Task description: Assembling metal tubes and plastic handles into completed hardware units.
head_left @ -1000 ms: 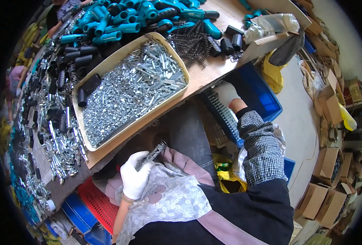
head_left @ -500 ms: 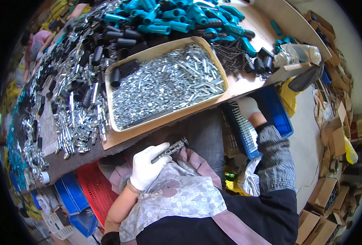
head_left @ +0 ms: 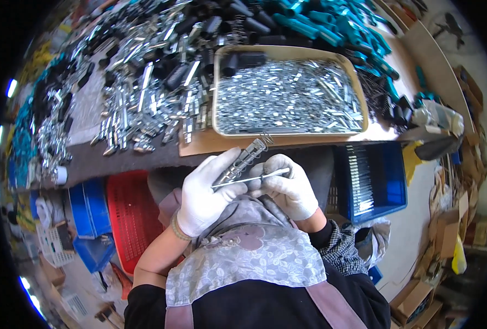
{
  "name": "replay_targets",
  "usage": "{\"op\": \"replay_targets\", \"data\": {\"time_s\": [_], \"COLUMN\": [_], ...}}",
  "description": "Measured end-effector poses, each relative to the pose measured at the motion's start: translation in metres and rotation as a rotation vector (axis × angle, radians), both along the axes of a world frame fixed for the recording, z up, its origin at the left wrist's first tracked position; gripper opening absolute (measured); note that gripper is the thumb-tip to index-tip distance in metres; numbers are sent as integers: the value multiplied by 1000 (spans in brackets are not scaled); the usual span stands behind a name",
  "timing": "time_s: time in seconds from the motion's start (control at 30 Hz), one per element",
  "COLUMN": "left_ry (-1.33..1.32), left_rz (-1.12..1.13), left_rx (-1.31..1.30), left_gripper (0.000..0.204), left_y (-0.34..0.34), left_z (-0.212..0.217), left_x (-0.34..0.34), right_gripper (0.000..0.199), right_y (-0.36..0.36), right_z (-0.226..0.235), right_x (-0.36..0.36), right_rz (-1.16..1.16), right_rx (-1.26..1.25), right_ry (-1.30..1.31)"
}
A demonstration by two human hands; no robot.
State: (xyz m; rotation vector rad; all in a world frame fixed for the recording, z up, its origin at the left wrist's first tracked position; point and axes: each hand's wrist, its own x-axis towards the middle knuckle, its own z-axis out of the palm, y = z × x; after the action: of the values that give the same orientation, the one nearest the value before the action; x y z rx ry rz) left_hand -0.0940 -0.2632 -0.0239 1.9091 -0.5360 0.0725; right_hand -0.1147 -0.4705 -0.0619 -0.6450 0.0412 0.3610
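Note:
My gloved left hand (head_left: pixel 207 192) is closed around a slim metal fitting with a coil spring (head_left: pixel 248 159) at its upper end, tilted up toward the bench. Facing it, my gloved right hand (head_left: pixel 288 187) pinches a thin pale metal rod (head_left: pixel 250 180) between thumb and fingers. The rod lies across the gap between the hands, its far end against my left thumb. Both hands are above my lap, just below the bench edge. Beyond them stands a cream tray (head_left: pixel 216 93) full of small shiny metal pieces (head_left: pixel 287 96).
Loose metal fittings (head_left: pixel 144 109) are heaped left of the tray. Teal handles (head_left: pixel 314 24) and black sleeves (head_left: pixel 243 19) lie behind it. Right of my lap is a blue bin (head_left: pixel 386 208) with a row of metal pieces (head_left: pixel 361 181). A red basket (head_left: pixel 128 219) stands at left.
My right hand has come out of the blue bin and moved left to meet my left hand, now with a thin rod in it. The view has shifted, and my left hand still holds the fitting.

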Motion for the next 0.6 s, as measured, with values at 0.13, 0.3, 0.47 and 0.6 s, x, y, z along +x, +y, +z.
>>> {"op": "replay_targets", "data": {"time_s": [0.13,0.3,0.47,0.6], "left_ry": [130,511,602,300], "left_rz": [151,211,210,178], "left_rx": [-40,-225,-227,-49], "left_gripper": [55,47,46,45], "left_y": [30,40,39,37], "left_z": [-2,0,0,-2], "left_x": [-11,-13,-15,-16], "right_gripper": [34,32,22,18], "right_y": [16,31,36,35], "right_z": [28,31,25,23], "right_x": [8,5,0,4], "right_rz": [233,273,158,168], "right_rx": [-425,-548,-811,-882], "right_ry": [23,6,-86,-68]}}
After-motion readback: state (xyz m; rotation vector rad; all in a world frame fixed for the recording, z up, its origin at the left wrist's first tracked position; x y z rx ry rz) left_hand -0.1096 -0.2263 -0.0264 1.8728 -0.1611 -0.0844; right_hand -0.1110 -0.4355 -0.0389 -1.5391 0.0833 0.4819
